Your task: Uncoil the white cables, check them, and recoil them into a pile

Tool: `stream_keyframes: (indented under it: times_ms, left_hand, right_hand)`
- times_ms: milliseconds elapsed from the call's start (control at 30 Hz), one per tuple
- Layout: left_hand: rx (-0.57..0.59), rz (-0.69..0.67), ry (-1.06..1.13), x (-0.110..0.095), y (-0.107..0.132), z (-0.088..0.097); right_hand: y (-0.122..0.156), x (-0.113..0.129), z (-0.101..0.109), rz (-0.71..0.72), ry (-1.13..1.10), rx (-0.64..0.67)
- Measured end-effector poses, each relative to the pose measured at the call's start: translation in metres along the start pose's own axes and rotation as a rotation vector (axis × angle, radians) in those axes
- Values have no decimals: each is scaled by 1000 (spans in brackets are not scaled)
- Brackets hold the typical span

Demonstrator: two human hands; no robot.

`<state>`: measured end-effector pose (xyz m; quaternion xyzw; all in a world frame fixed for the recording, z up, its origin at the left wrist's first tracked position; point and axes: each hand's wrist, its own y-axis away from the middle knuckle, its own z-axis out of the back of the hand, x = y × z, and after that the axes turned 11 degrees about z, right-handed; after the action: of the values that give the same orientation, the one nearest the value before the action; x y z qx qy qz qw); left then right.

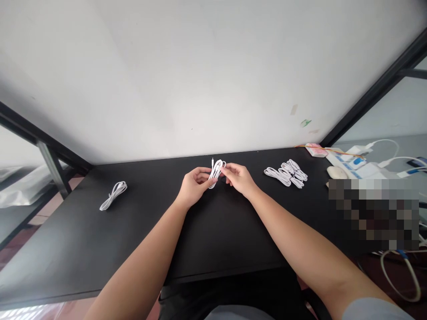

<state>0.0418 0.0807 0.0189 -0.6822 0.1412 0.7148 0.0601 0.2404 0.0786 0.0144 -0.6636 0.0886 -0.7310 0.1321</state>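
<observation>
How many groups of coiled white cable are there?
3: lone coiled white cable far left; held coil between left hand and right hand; overlapping heap at right, possibly hiding some.

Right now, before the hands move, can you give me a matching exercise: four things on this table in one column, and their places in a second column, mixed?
Things
1. centre cable
2. lone cable
3. cable pile
4. pink box

Places
a. at the far edge of the table, furthest right of the four
b. lying alone, left of both hands
c. held between the left hand and the right hand
d. lying just right of the hands

Pairs: 1-c, 2-b, 3-d, 4-a
</observation>
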Motion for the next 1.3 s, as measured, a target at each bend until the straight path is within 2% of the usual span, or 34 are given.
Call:
stream_keyframes:
  times_ms: [100,233,433,633,1033,1300]
  left_hand:
    - [33,-18,-52,2,0,-2]
    - [4,-34,-107,5,-3,-2]
    - [-30,-38,-114,8,-6,-1]
    - [-12,-33,-96,8,-5,-2]
    - [29,-3,-89,5,-3,-1]
    - [39,-6,-96,7,-3,-1]
  right_hand:
    - [1,0,-2,38,19,30]
    - [2,0,-2,35,9,63]
    - [2,0,-3,-61,-102,111]
    - [-1,-2,-3,-174,-335,66]
    - [3,-1,-1,-139,-270,167]
    - [2,5,-3,-197,-361,141]
